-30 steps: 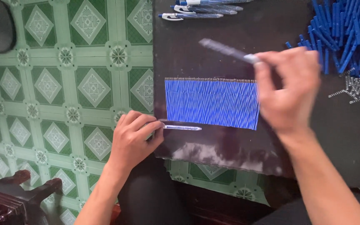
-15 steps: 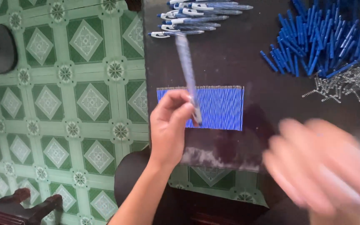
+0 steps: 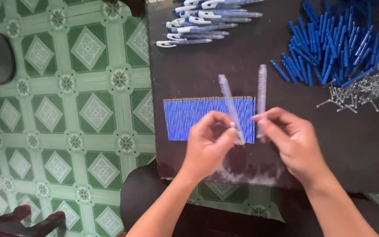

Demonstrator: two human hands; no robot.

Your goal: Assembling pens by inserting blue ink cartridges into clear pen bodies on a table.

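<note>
Above a neat row of blue refills (image 3: pixel 207 118) on a dark board (image 3: pixel 251 61), two bare hands each raise a clear pen barrel. Left hand (image 3: pixel 209 147) pinches its barrel (image 3: pixel 230 103) near the lower end between thumb and fingers, tilting it slightly left. Right hand (image 3: pixel 292 142) clamps its barrel (image 3: pixel 262 94) upright, just beside the first; both forearms reach in from the near edge. Beyond the refills, finished pens (image 3: pixel 202 22) lie stacked at the board's far side. Right of the refills sit a loose heap of blue parts (image 3: pixel 330 44) and scattered metal springs (image 3: pixel 360 92). Left of the board spreads green patterned floor (image 3: pixel 58 109).
</note>
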